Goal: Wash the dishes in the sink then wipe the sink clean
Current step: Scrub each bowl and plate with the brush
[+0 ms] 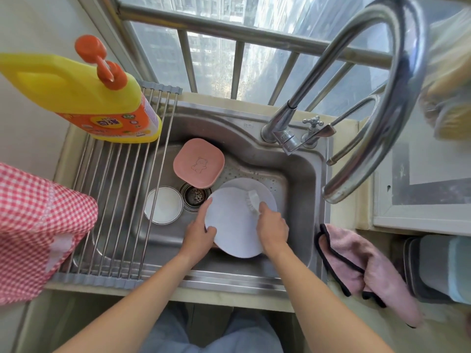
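Checked cloth [38, 225] cut off at the left edge; yellow sponges [448, 80] blurred at upper right; bowl [163, 205] partly hidden under rack bars [122, 187]; second plate [265, 189] mostly covered

In the sink [300, 174], a plate [234, 225] lies frame centre, a bowl [163, 205] to its left, the drain [195, 196] between them, a square dish [198, 163] above.

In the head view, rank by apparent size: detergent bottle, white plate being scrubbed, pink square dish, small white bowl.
1. detergent bottle, though nearness to the camera inflates it
2. white plate
3. pink square dish
4. small white bowl
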Motion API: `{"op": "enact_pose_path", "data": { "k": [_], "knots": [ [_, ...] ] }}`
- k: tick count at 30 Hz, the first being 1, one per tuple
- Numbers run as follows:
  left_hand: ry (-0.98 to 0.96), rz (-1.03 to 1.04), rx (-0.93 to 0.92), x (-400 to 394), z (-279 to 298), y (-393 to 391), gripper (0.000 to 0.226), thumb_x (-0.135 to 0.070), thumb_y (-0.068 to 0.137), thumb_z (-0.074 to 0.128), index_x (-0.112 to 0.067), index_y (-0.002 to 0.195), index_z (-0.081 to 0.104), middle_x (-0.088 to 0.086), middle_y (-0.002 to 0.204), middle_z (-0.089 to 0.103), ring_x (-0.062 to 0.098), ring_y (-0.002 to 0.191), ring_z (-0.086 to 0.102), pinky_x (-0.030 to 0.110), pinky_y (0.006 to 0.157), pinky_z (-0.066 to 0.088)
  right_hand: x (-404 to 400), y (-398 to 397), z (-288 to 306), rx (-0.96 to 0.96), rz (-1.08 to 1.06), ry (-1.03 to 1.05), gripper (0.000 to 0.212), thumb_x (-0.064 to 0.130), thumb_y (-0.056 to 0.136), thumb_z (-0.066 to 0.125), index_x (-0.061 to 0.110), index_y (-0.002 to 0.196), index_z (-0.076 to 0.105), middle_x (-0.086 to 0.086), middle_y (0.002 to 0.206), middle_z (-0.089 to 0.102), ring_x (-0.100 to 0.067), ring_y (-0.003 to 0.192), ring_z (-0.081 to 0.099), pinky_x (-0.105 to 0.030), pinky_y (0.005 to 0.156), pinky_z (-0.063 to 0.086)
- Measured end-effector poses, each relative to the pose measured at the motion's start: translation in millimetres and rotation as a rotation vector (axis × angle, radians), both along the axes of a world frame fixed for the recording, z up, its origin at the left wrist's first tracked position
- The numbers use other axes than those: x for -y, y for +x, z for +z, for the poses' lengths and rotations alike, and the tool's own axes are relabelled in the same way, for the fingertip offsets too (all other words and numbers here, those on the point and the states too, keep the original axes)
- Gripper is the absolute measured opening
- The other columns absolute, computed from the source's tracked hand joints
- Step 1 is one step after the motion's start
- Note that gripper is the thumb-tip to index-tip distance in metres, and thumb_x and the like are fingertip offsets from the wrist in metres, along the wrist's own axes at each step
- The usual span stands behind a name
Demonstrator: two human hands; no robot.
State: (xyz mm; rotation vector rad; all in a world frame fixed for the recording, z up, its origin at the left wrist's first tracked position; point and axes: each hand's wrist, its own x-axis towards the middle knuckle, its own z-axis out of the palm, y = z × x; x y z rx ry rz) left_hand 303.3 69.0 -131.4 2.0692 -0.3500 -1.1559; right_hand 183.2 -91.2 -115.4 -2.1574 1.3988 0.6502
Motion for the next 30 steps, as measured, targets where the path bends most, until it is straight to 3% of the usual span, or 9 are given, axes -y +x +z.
{"op": "enact_pose_path", "data": {
  "k": [4,7,9,10,14,18,22,27,30],
  "knots": [
    [0.038,-0.338,0.148,-5.2,7.3,0.8,0.058,0.006,0.08,0.051,-0.022,0.129,0.065,-0.001,0.113,0.053,0.011,0.098,0.056,0.03,0.102,0.046,1.4,-8.5,0.6,0.012,-0.023,0.021,0.031,0.003,0.092,0.035,0.022,0.114,0.045,-0.01,0.091,0.056,-0.032,0.084,0.057,-0.038,0.071,0.047],
    [0.0,-0.61,0.303,-9.2,8.0,3.5,0.046,0.006,0.08,0.055,-0.021,0.117,0.065,-0.003,0.107,0.054,0.014,0.088,0.053,0.025,0.083,0.044,2.5,-10.6,4.6,0.047,-0.091,0.069,0.023,0.006,0.092,0.034,0.026,0.103,0.04,-0.01,0.097,0.058,-0.033,0.089,0.058,-0.039,0.077,0.051],
    [0.024,-0.601,0.398,-8.7,17.2,4.7,0.021,-0.01,0.078,0.069,-0.02,0.093,0.06,-0.004,0.09,0.051,0.019,0.078,0.046,0.038,0.074,0.04,3.0,-13.4,7.0,0.061,-0.115,0.098,0.021,0.008,0.091,0.034,0.028,0.1,0.037,-0.01,0.1,0.058,-0.033,0.09,0.058,-0.037,0.077,0.051],
    [0.053,-0.538,0.401,-8.4,15.6,7.2,0.022,-0.02,0.075,0.074,-0.021,0.087,0.056,-0.007,0.088,0.049,0.018,0.08,0.045,0.04,0.074,0.04,3.1,-15.4,8.1,0.057,-0.113,0.102,0.02,0.009,0.091,0.035,0.026,0.1,0.038,-0.01,0.101,0.057,-0.033,0.089,0.058,-0.036,0.075,0.05],
    [-0.131,-0.625,0.702,-2.6,21.5,14.0,0.024,-0.021,0.071,0.086,-0.034,0.087,0.073,-0.004,0.119,0.051,0.021,0.11,0.048,0.036,0.088,0.047,6.4,-21.8,16.5,0.067,-0.191,0.152,0.026,0.016,0.093,0.039,0.026,0.112,0.055,-0.01,0.112,0.062,-0.034,0.096,0.059,-0.037,0.081,0.053],
    [-0.261,-0.787,0.769,6.0,41.9,23.6,0.02,-0.011,0.071,0.081,-0.027,0.08,0.073,-0.008,0.082,0.061,0.02,0.079,0.056,0.033,0.074,0.046,11.4,-22.8,32.0,0.121,-0.3,0.223,0.025,0.022,0.09,0.045,0.03,0.107,0.06,-0.008,0.114,0.063,-0.031,0.098,0.062,-0.036,0.083,0.054],
    [-0.201,-0.692,0.698,4.4,65.1,27.4,0.009,-0.021,0.086,0.064,-0.023,0.078,0.065,-0.005,0.07,0.055,0.024,0.069,0.056,0.031,0.06,0.041,8.4,-21.4,49.4,0.196,-0.339,0.204,0.021,0.025,0.086,0.047,0.03,0.101,0.061,-0.005,0.1,0.071,-0.023,0.088,0.063,-0.032,0.07,0.049],
    [-0.098,-0.467,0.493,13.3,91.5,29.9,0.01,-0.019,0.09,0.067,-0.018,0.082,0.072,-0.009,0.07,0.055,0.014,0.074,0.052,0.03,0.064,0.034,-10.7,-17.8,80.9,0.381,-0.397,0.086,0.02,0.023,0.091,0.047,0.027,0.104,0.062,-0.002,0.077,0.067,-0.02,0.077,0.061,-0.034,0.064,0.048],
    [0.007,-0.285,0.408,19.7,90.6,33.8,0.011,-0.019,0.091,0.067,-0.022,0.085,0.076,-0.009,0.078,0.069,0.016,0.079,0.06,0.03,0.066,0.04,-26.6,-16.0,95.8,0.482,-0.441,0.048,0.018,0.021,0.094,0.046,0.027,0.105,0.06,-0.001,0.077,0.064,-0.017,0.071,0.06,-0.032,0.06,0.046]
  ]
}}
